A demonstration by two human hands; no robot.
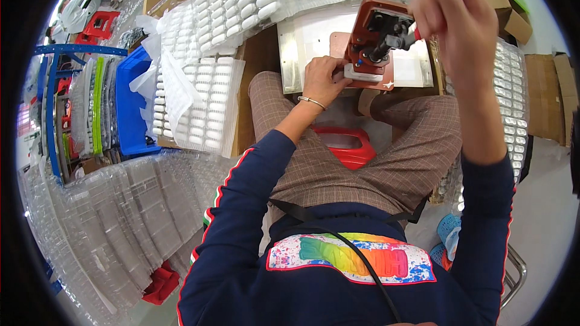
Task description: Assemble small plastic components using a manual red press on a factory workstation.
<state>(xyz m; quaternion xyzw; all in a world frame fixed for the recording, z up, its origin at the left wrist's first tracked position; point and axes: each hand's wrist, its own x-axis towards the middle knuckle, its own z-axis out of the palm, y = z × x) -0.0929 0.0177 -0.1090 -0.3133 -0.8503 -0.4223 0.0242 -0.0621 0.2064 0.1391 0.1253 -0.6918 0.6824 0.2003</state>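
Observation:
A reddish-brown clamp fixture [365, 15] with a black and metal toggle mechanism stands on the white work board [302, 42] in front of me. At its near edge lies a small white plastic part [365, 76]. My left hand [324, 81], with a bracelet at the wrist, has its thumb and fingers closed at the left end of this part; the fingertips are partly hidden by the fixture. My right hand [460, 21] is raised at the fixture's right side, its fingers curled around the red-tipped clamp lever [415, 34].
Trays of white parts [208, 99] are stacked left of the board, with more trays [235, 0] behind it. Another tray stack [510, 102] stands on the right. Empty clear trays [133, 205] and a blue bin [134, 102] are farther left. A red stool [347, 148] shows beneath my legs.

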